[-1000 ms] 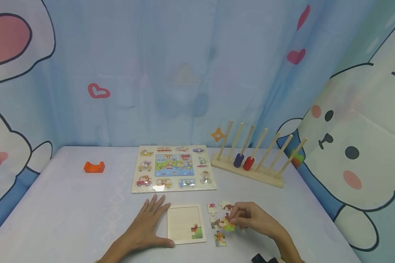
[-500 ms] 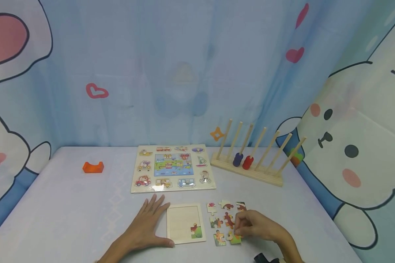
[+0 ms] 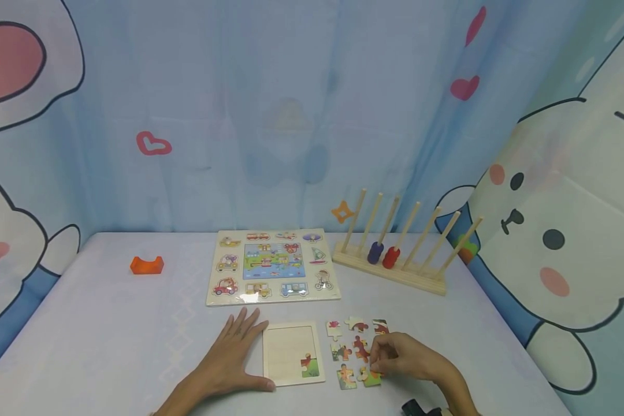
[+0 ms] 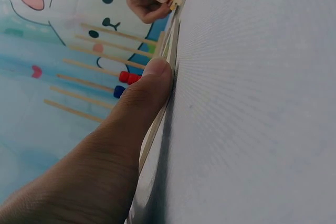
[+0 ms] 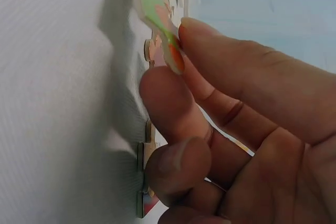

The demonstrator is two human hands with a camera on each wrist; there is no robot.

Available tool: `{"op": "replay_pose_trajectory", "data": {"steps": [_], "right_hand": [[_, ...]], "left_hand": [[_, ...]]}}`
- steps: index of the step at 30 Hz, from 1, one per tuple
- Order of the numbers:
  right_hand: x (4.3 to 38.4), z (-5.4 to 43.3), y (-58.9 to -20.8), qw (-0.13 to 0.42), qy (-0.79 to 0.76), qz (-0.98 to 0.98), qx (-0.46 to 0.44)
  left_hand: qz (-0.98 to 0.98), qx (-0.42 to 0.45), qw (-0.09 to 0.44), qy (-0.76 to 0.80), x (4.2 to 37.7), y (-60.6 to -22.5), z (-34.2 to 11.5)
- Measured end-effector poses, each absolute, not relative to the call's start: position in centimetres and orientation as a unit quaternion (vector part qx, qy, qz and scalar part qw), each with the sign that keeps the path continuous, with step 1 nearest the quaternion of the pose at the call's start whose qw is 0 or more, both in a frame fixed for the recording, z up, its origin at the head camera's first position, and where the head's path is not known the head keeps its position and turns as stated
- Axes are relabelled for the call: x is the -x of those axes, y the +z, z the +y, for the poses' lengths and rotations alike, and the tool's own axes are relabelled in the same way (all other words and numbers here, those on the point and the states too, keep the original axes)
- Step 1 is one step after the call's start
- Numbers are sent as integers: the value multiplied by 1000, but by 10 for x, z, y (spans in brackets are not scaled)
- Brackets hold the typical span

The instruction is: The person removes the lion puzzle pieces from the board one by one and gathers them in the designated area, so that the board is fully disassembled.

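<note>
My left hand [image 3: 234, 352] lies spread at the left side of a square wooden puzzle tray [image 3: 283, 346], index finger by its upper corner and thumb at its lower corner. In the left wrist view, the thumb [image 4: 149, 85] rests along the tray's edge. One green-and-red puzzle piece [image 3: 309, 365] sits in the tray's lower right corner. My right hand [image 3: 405, 357] pinches a mostly green puzzle piece [image 5: 152, 6] between thumb and finger, tilted above the cloth; its other fingers are curled. Several loose pieces, among them a kangaroo-coloured brown one [image 3: 361, 348], lie between tray and right hand.
A vehicle picture board [image 3: 275, 292] lies behind the tray. To its right stands a wooden peg rack [image 3: 395, 274] with blue beads [image 3: 375, 253] and red beads [image 3: 392, 257]. An orange block [image 3: 147, 265] is far left. A black object [image 3: 418, 408] shows at the front edge.
My right hand has moved the green piece toward me, from over the middle loose pieces to beside the lowest one, uncovering pieces behind. It has held there since. My left hand stays put.
</note>
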State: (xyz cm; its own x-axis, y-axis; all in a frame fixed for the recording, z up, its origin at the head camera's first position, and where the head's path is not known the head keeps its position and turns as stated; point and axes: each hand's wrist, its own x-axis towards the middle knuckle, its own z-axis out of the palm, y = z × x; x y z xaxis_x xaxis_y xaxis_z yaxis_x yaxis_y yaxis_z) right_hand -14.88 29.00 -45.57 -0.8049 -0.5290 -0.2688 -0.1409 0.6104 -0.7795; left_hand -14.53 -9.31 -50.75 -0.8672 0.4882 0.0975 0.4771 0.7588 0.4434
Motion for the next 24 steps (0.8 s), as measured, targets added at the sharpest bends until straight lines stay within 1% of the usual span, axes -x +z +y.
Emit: {"op": "replay_pose_trajectory", "data": {"steps": [11,14,16,21,24], "right_hand": [[148,288,-451,250,-378,876,166],[148,286,-451,243,-376,879,161],[149,282,-452,225,-378,883,165],[152,259,-459,138,-390,892,183],[152,239,-463,106,-403,887,198]], "left_hand": [[936,-259,5,239,145,-509,-93],[936,-258,7,241,145,-509,-93],[936,-258,7,241,145,-509,-93],[936,-257,12,238,145,-508,-93],[937,-256,15,237,145,-507,-93]]}}
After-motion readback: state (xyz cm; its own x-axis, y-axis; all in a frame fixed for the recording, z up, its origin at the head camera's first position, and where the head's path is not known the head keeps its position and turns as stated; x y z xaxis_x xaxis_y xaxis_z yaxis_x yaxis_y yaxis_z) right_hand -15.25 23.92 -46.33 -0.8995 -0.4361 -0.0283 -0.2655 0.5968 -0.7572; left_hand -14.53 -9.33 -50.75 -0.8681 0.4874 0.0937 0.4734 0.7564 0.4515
